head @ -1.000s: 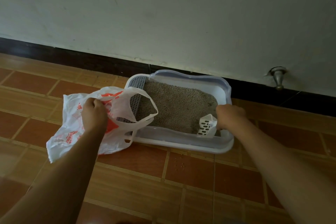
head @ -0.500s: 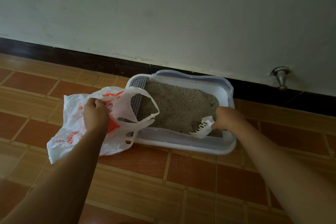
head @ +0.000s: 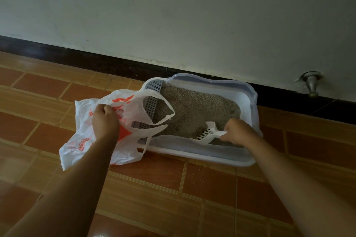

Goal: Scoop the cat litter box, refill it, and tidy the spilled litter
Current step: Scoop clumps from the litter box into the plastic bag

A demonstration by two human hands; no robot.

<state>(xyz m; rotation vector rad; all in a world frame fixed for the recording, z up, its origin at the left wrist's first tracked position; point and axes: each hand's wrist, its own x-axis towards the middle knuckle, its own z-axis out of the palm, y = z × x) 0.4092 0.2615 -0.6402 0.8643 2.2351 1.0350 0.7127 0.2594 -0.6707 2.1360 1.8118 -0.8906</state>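
The right hand (head: 238,131) grips the scoop (head: 207,133) by its handle. Tipped up a second ago, it now lies low, blade in the litter (head: 192,107) at the near right corner of the box (head: 202,155), so scooping has begun. The left hand (head: 105,119) clutches the rim of the bag (head: 82,136) beside it. One scoop, one bag, one box; perhaps a dozen spilled grains (head: 198,176) on the floor (head: 134,188).
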